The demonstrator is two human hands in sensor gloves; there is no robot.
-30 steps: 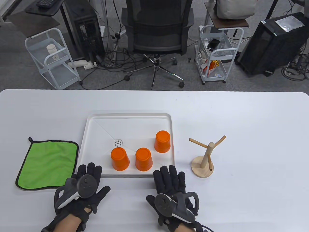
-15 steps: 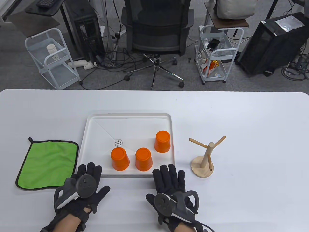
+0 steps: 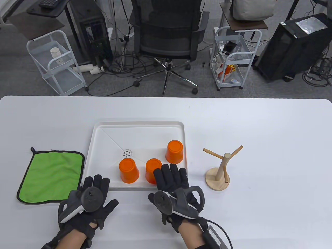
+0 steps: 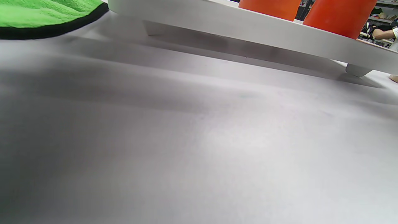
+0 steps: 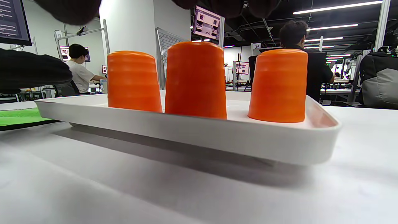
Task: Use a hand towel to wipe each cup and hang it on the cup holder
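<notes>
My right hand, fingers straight, reaches over the tray near edge beside the middle cup; my left hand lies flat on the surface.

middle cup half hidden behind right hand

I see three orange cups upside down: the left cup, the middle cup and the right cup. The green hand towel lies flat to their left; the wooden cup holder stands upright, bare, on their right.
</notes>
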